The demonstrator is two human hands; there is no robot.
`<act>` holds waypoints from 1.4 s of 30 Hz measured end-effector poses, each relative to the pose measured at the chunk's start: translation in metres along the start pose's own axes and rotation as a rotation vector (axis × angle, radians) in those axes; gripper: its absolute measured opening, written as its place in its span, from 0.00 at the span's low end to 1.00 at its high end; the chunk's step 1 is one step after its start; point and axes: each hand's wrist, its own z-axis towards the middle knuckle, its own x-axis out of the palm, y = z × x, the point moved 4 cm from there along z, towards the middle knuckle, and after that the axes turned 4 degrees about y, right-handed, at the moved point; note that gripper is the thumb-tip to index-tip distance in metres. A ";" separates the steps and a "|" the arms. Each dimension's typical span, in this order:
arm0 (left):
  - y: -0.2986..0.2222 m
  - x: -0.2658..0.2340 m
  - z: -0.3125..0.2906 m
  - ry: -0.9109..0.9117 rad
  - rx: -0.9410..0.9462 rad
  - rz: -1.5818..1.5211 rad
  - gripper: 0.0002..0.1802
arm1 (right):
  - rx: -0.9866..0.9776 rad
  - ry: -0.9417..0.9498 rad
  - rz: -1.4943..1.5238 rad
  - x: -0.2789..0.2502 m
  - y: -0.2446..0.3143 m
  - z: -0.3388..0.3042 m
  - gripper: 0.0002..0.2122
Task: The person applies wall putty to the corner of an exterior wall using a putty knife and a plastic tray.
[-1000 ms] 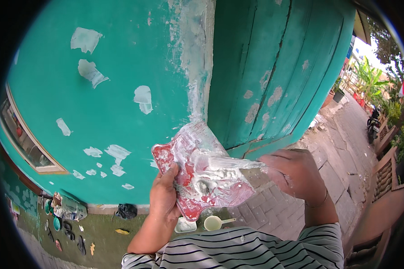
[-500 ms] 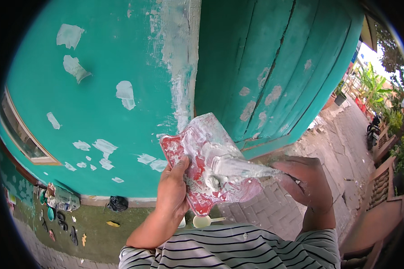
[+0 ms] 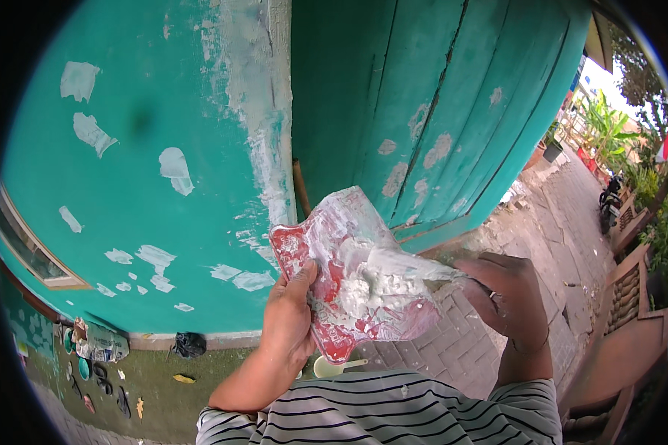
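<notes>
My left hand (image 3: 289,315) grips the edge of a red plastic board (image 3: 334,348) smeared all over with white putty, its thumb on top. A wet lump of putty (image 3: 358,293) sits on the middle of the board. My right hand (image 3: 505,297) is closed on the narrow end of a putty knife (image 3: 412,265), whose putty-coated blade lies over the board. The fingers hide most of its handle. In front of me, a green wall (image 3: 126,208) bears several pale putty patches, and its corner edge (image 3: 263,133) has a long white coat.
Right of the corner stands a green plank panel (image 3: 423,119) with pale spots. A light-coloured dipper (image 3: 332,366), a black bag (image 3: 191,344) and several sandals (image 3: 123,399) lie on the ground. A paved path (image 3: 549,222) runs along a low wall (image 3: 623,348) at right.
The wall and corner have shifted left in the view. On the board, the putty knife has moved up toward the far edge, and more of the putty lump shows below the blade.
</notes>
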 end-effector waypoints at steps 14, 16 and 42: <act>0.001 0.000 0.013 0.000 -0.029 0.018 0.18 | -0.043 -0.014 -0.014 0.021 -0.019 0.017 0.16; 0.003 -0.004 0.016 -0.005 -0.025 0.012 0.18 | 0.023 -0.044 0.024 0.010 -0.026 0.017 0.15; -0.031 -0.004 -0.006 0.107 -0.202 -0.181 0.24 | -0.320 -0.305 -0.132 -0.013 -0.031 0.023 0.18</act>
